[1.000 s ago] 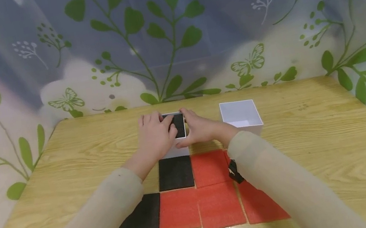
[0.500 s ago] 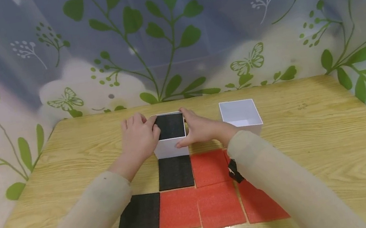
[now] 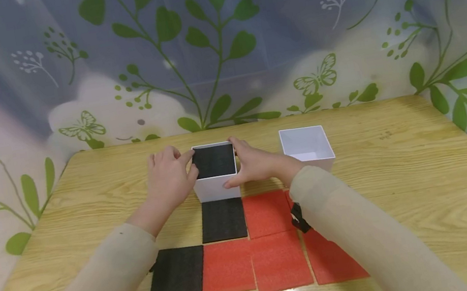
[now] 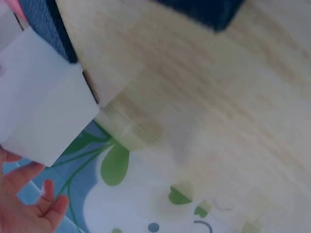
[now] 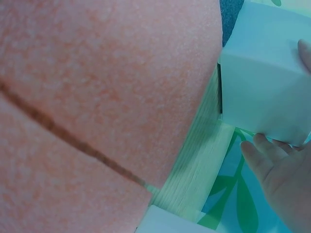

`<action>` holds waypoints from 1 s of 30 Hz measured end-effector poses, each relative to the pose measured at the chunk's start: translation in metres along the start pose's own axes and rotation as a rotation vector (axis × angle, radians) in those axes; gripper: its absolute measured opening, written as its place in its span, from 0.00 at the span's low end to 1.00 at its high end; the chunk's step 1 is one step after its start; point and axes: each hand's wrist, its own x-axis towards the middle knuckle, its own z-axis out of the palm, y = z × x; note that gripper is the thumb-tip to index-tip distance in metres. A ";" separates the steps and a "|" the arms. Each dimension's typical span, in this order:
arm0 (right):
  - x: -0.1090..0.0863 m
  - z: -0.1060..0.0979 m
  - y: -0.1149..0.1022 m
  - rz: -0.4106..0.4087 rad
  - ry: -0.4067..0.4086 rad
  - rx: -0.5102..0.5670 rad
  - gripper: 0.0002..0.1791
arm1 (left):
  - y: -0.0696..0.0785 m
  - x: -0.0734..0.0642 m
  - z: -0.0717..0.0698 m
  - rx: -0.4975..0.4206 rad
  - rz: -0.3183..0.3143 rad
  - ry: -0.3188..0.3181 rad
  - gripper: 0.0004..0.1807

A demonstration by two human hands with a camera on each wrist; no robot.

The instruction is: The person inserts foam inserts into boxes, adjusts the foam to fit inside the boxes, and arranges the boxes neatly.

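A white square box (image 3: 217, 188) stands behind a row of felt squares in the head view, a black felt square (image 3: 215, 161) filling its top just inside the rim. My right hand (image 3: 259, 160) grips the box's right side, thumb on the front face and fingers toward the back. At the left rim is my left hand (image 3: 170, 176), index finger stretched to the back left corner and thumb by the left wall. The left wrist view has that hand (image 4: 29, 199) with fingertips at the box edge (image 4: 53, 111).
Another white box (image 3: 307, 143), open-topped, stands to the right. Before the boxes lie a black square (image 3: 222, 219), a second black square (image 3: 177, 276) and several red squares (image 3: 280, 262) on the wooden table (image 3: 403, 163). A leaf-patterned curtain (image 3: 202, 68) hangs behind.
My left hand has slid left from over the black square to the box's left rim, uncovering the square. The right hand keeps its hold on the box.
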 end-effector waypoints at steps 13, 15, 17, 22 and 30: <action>-0.001 0.003 0.005 0.020 -0.003 0.014 0.64 | 0.004 0.002 0.002 0.110 0.021 -0.087 0.21; -0.001 0.002 0.006 0.016 0.009 0.016 0.64 | 0.005 0.003 0.003 0.140 0.030 -0.080 0.20; 0.000 0.002 0.006 0.009 0.019 0.010 0.64 | 0.005 0.003 0.003 0.146 0.034 -0.067 0.20; 0.001 0.002 0.004 0.003 0.008 0.000 0.64 | 0.004 0.002 0.001 0.137 0.023 -0.082 0.20; 0.001 -0.001 0.000 0.005 -0.003 0.012 0.64 | 0.002 0.005 -0.004 0.111 0.016 -0.121 0.21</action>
